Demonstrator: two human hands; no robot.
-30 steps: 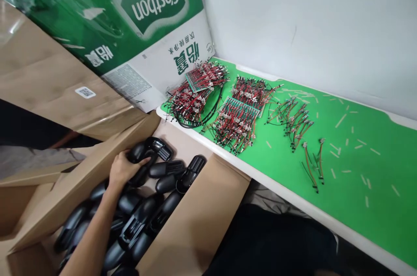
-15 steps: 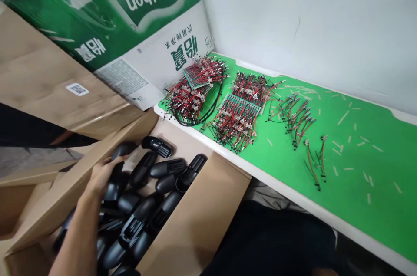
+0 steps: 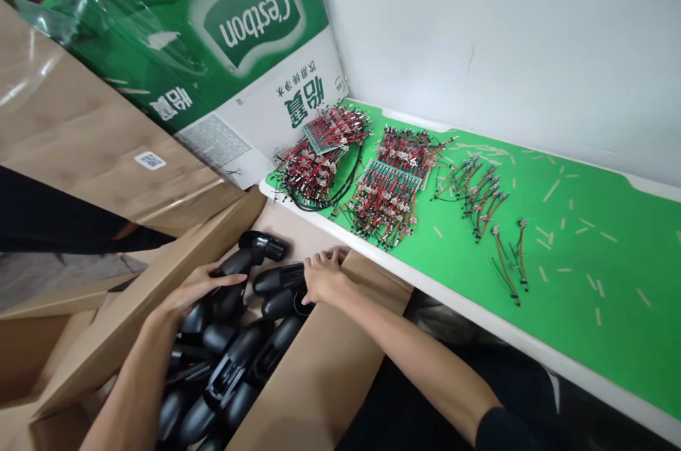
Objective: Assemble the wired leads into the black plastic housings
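Black plastic shells [image 3: 228,366] lie jumbled in an open cardboard box [image 3: 313,373]. My left hand [image 3: 205,284] reaches in at the left, thumb and fingers around a dark shell [image 3: 237,263]. Over the box's right side is my right hand [image 3: 324,277], fingers curled down at a black shell near the inner wall; its fingertips are partly hidden, so its hold is unclear. Two more shells [image 3: 277,279] lie between the hands, and one with its hollow side up [image 3: 263,244] rests near the far corner.
A green-topped table [image 3: 585,238] at the right bears bundles of red and black wires [image 3: 386,203], loose wired parts [image 3: 479,196] and scattered pale strips. A large green and white carton [image 3: 255,75] stands behind the box. Another open box [image 3: 37,344] is at the left.
My right hand has come into view and reached into the box's right side. My left hand has moved right, from the box's left wall toward the middle shells. The view has shifted slightly.
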